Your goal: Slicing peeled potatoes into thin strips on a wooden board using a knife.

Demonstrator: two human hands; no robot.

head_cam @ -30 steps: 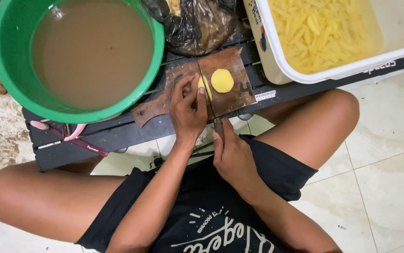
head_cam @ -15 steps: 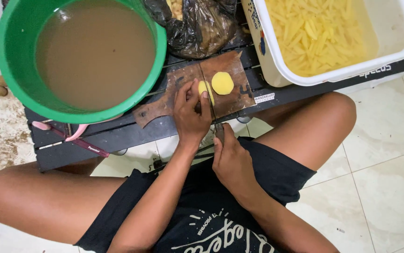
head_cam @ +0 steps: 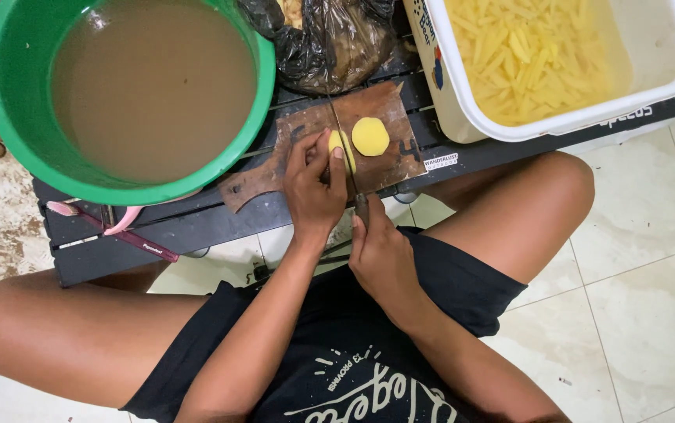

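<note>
Left hand (head_cam: 315,192) pinches one potato piece (head_cam: 340,146) against the board (head_cam: 384,164); right hand (head_cam: 382,254) is wrapped around one knife (head_cam: 343,149), its blade just beside that piece. One round slice (head_cam: 370,135) lies flat nearby, between one green basin (head_cam: 9,149) and one white tub (head_cam: 463,102).

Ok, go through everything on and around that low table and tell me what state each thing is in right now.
left hand: pinning the potato piece on the cutting board
right hand: gripping the knife, blade beside the piece
potato slice: cut, lying flat
green basin: full of murky water
white tub: holds potato sticks in water
black bag: open
</note>
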